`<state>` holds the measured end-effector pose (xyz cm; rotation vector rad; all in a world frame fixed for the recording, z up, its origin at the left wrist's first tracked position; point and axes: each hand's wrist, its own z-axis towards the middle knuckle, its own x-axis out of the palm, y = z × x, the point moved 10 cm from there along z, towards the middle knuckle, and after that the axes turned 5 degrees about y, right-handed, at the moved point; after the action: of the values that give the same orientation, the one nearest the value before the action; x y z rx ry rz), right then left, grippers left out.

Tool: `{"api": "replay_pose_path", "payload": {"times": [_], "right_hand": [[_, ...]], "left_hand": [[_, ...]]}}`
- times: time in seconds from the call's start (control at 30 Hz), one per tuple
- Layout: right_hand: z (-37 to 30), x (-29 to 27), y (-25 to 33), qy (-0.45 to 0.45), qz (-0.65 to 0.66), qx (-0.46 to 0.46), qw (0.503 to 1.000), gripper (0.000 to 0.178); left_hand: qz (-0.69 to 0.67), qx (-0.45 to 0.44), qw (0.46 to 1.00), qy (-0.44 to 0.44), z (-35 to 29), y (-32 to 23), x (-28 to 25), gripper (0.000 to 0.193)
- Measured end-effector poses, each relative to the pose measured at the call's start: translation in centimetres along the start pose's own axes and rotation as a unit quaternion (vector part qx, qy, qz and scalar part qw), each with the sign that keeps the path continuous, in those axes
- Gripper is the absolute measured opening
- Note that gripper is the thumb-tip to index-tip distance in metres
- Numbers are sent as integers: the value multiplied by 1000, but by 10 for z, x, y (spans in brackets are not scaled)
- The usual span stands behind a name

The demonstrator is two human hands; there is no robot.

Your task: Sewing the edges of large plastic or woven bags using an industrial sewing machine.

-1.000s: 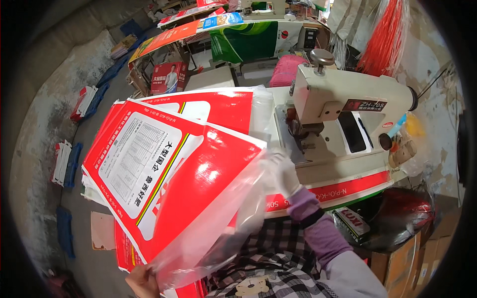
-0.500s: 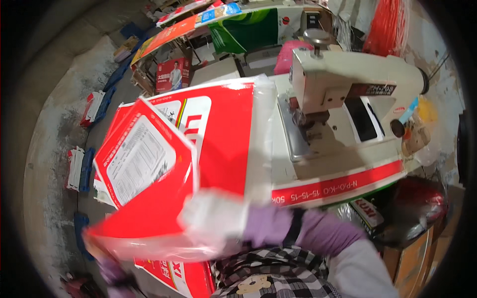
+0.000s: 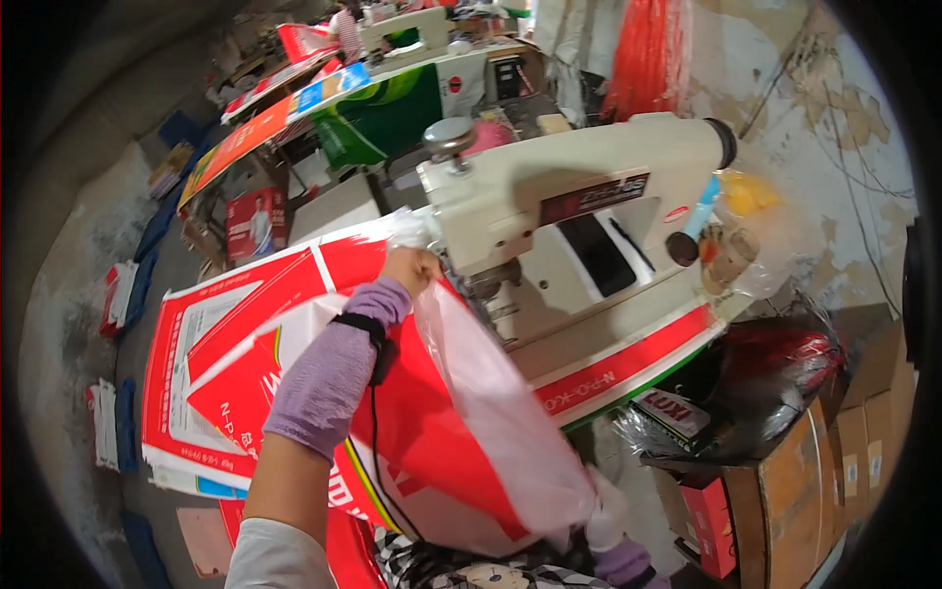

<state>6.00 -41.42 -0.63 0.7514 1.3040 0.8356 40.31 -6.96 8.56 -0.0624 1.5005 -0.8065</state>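
Note:
A red and white printed plastic sack (image 3: 461, 393) stretches across my front, with a pale, see-through strip along its right side. My left hand (image 3: 412, 270), bare with a purple sleeve, is closed on the sack's upper edge, close beside the needle area of the white sewing machine (image 3: 589, 187). My right hand (image 3: 605, 510), in a white glove, is low at the sack's near right corner and appears closed on it; its fingers are partly hidden and blurred. A stack of similar sacks (image 3: 177, 393) lies under and left of my left arm.
A phone (image 3: 597, 257) lies on the machine's bed. Right of it are a clear plastic bag with yellow contents (image 3: 751, 196) and cardboard boxes (image 3: 795, 491). A green-draped table (image 3: 378, 118) and a red box (image 3: 257, 224) stand farther back. A black cord hangs from my left wrist.
The sack has swung round to the right toward the machine. My left hand has risen from the lower left to the machine, and my right hand has moved down and right.

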Motion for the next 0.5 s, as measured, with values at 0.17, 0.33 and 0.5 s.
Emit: {"api": "replay_pose_path", "payload": {"times": [0.17,0.33,0.5], "right_hand": [[-11,3,-13,97,-219,-96,966,38],[-67,16,-65,165,77,116,976,28],[18,49,46,114,123,-11,986,38]], "left_hand": [[140,145,979,-43,-13,-36,37,25],[147,113,978,99,-7,-38,50,22],[398,-16,909,-124,-7,-51,8,22]]}}
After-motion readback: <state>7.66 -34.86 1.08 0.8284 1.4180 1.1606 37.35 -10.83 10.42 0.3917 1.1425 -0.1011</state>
